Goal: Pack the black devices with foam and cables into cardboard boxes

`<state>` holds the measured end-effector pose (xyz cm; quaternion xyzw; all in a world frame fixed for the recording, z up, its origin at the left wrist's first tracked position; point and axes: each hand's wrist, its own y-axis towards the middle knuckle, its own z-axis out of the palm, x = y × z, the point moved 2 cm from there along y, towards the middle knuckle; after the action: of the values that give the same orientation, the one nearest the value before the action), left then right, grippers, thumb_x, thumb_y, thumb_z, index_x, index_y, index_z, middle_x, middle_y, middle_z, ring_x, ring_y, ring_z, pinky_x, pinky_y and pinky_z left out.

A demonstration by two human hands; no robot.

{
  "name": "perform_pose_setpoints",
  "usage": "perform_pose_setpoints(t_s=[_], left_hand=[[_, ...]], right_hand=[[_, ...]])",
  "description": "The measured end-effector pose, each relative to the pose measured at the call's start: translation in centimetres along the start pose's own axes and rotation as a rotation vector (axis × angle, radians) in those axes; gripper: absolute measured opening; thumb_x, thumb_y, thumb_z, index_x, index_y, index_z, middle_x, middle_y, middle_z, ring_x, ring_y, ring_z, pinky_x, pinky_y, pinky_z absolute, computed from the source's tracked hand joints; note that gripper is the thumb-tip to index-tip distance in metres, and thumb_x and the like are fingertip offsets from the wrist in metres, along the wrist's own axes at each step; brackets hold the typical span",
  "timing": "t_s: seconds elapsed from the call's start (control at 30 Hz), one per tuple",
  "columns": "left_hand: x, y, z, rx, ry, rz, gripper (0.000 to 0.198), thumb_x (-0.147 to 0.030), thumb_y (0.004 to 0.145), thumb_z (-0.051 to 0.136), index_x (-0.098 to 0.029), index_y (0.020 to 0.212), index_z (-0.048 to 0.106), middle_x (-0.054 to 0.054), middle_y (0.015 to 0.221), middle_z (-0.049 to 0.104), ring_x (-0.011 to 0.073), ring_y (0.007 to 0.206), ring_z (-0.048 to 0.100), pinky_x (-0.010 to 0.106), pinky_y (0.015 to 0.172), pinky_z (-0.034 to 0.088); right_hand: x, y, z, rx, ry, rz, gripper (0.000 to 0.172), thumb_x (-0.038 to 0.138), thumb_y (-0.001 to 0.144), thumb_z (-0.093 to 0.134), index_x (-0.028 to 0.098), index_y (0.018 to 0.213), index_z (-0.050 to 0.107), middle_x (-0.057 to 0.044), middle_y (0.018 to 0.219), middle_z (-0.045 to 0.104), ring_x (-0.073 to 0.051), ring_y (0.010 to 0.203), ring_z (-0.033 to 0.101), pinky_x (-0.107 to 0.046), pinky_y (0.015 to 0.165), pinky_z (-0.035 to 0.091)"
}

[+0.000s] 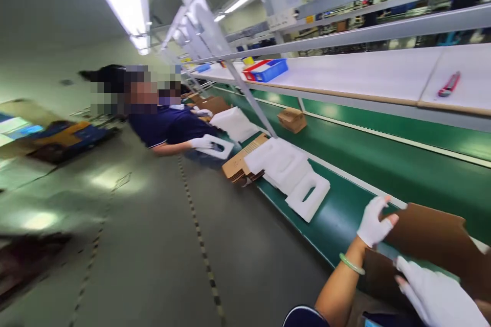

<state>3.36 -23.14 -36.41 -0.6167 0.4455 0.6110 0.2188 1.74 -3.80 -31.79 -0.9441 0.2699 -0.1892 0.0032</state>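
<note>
A left hand [373,223] spreads its fingers beside a brown carton [433,232] on the green tabletop [341,217], partly hidden by the cropped right hand [439,291], its grip unclear; foam pieces [286,163] lie beyond.

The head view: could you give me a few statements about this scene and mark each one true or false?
1. The left hand and the right hand wear white gloves. True.
2. The left hand grips a hammer. False: its fingers are spread near brown cardboard.
3. The blue bin stands on the white shelf. True.
4. The left hand's wrist is bare. False: a pale green bangle circles it.
5. A small brown box sits lower than the shelf. True.
</note>
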Motion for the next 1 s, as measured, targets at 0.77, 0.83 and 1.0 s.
perform_pose_setpoints(t_s=[0.77, 0.83, 1.0], left_hand=[[3.5, 1.6, 0.2, 0.011, -0.567, -0.523, 0.065, -0.061, 0.087, 0.048, -0.017, 0.134, 0.046, 0.014, 0.141, 0.047, 0.0246, 0.12, 0.053, 0.04, 0.104, 0.04], [4.1, 1.7, 0.9, 0.168, -0.57, -0.502, 0.074, -0.069, 0.085, 0.045, -0.014, 0.134, 0.048, 0.016, 0.141, 0.048, 0.0272, 0.127, 0.047, 0.042, 0.109, 0.035], [3.6, 2.2, 1.9, 0.545, -0.25, -0.389, 0.076, -0.058, 0.07, 0.072, -0.015, 0.13, 0.053, 0.015, 0.134, 0.054, 0.0321, 0.121, 0.052, 0.046, 0.105, 0.041]], right_hand=[[-2.5, 5.7, 2.7, 0.539, 0.067, 0.232, 0.056, 0.04, 0.094, 0.025, 0.014, 0.1, 0.074, -0.02, 0.104, 0.069, -0.032, 0.096, 0.066, -0.042, 0.079, 0.046], [-1.9, 5.1, 3.2, 0.496, 0.031, 0.257, 0.056, 0.038, 0.094, 0.025, 0.012, 0.101, 0.073, -0.022, 0.102, 0.069, -0.035, 0.096, 0.066, -0.046, 0.079, 0.046], [-1.6, 1.4, 1.4, 0.023, -0.175, 0.166, 0.037, 0.019, 0.087, 0.038, 0.012, 0.106, 0.069, -0.018, 0.099, 0.069, -0.032, 0.092, 0.065, -0.046, 0.08, 0.049]])
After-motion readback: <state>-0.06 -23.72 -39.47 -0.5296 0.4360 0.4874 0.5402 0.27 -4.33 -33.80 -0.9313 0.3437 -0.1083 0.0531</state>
